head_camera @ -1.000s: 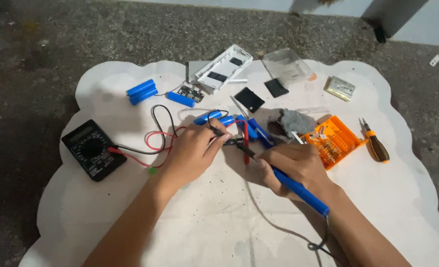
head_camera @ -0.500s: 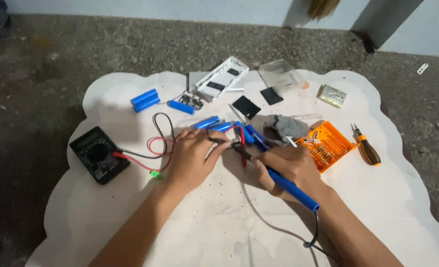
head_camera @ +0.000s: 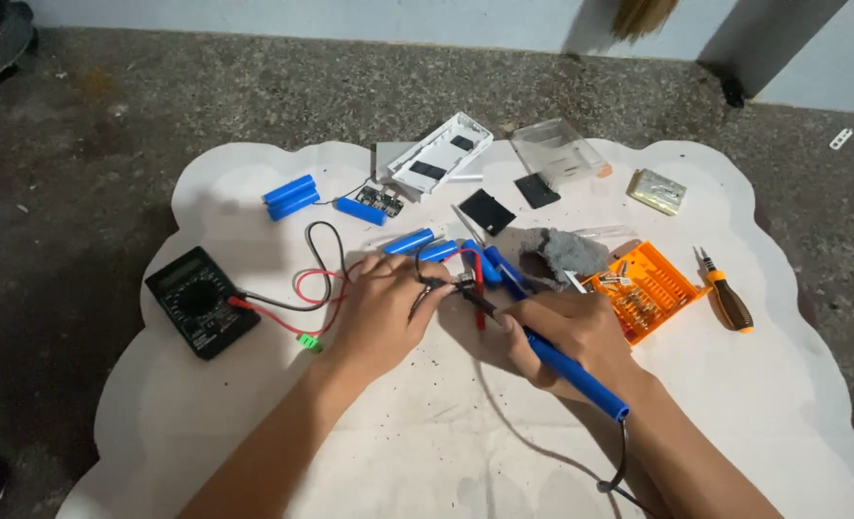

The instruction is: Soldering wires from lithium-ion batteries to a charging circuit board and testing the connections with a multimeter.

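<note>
Right hand (head_camera: 573,332) stays closed around the blue soldering iron (head_camera: 566,363), tip unmoved at the wires (head_camera: 446,282) pinched by the left hand (head_camera: 383,306) beside 2 blue cells (head_camera: 425,245). Soldering evidently continues.

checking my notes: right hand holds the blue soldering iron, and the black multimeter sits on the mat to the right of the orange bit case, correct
Not quite. The right hand does hold the blue soldering iron, but the black multimeter lies on the mat's left side, far left of the orange bit case, beyond the left hand. The head view shows this.
</note>
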